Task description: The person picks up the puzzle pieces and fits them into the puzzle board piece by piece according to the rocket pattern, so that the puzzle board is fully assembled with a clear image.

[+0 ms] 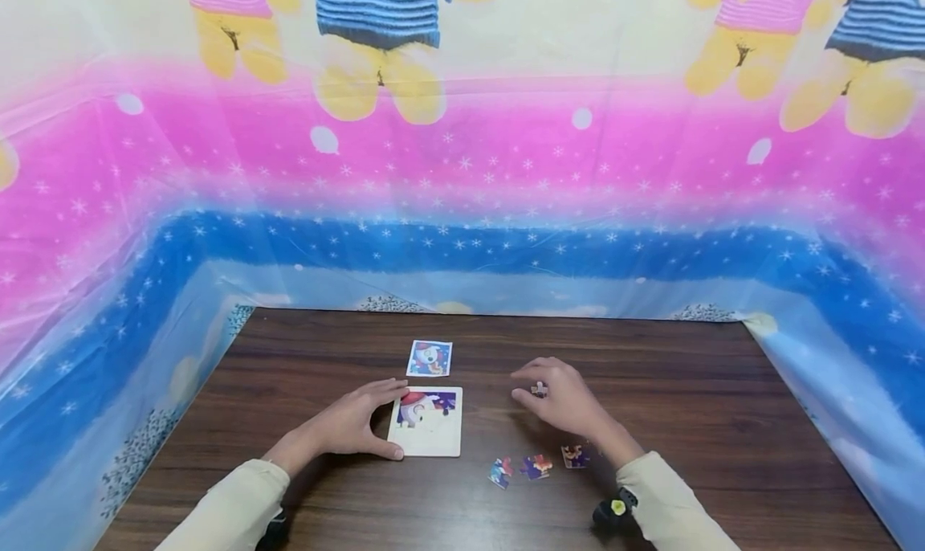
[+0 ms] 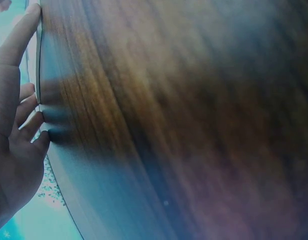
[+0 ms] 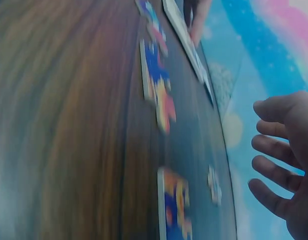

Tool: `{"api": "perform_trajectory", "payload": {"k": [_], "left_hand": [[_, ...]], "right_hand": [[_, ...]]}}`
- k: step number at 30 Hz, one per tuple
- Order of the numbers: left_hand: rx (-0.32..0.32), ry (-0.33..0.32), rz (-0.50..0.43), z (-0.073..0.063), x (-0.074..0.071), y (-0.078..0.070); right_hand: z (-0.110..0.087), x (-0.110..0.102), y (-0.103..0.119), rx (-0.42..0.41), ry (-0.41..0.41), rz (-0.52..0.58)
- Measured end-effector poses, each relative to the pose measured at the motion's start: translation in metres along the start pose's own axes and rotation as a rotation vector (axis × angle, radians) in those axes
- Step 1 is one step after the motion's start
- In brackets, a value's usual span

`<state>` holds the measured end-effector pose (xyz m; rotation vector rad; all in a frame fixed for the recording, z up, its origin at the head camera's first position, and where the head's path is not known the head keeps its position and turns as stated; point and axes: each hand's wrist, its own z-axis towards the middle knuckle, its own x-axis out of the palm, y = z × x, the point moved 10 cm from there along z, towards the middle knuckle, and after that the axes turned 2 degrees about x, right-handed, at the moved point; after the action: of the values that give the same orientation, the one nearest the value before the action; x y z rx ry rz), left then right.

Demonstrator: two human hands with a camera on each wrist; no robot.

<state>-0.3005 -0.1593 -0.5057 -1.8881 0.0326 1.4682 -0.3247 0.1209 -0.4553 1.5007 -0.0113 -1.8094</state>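
Observation:
A square jigsaw puzzle board (image 1: pixel 441 442) lies on the table, its upper part filled with a picture in red, white and purple and its lower part bare and pale. My left hand (image 1: pixel 343 422) rests at the board's left side, thumb by the near corner and fingers by the far one, all fairly straight. To the right, my right hand (image 1: pixel 567 398) hovers with spread, loosely bent fingers over a small puzzle piece (image 1: pixel 539 389). In the right wrist view, that small piece (image 3: pixel 214 186) lies on the table, apart from the fingers (image 3: pixel 276 150).
Three colourful puzzle pieces lie in a row nearer the front: a blue-red piece (image 1: pixel 500 472), a purple-orange piece (image 1: pixel 537 467) and a dark piece (image 1: pixel 575 456). A small picture card (image 1: pixel 429 358) lies just beyond the board. Patterned cloth (image 1: pixel 462 254) surrounds the brown table (image 1: pixel 325 342).

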Motion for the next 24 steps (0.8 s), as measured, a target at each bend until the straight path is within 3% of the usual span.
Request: {"api": "perform_trajectory", "payload": {"k": [12,24], "left_hand": [[0.036,-0.016,0.014,0.000,-0.003,-0.003],[0.034,-0.019,0.020,0.000,-0.001,-0.003]], "right_hand": [[-0.009,-0.007,-0.054,0.035,0.045,-0.032],[-0.012,-0.005,-0.071,0.033,0.111,-0.053]]}}
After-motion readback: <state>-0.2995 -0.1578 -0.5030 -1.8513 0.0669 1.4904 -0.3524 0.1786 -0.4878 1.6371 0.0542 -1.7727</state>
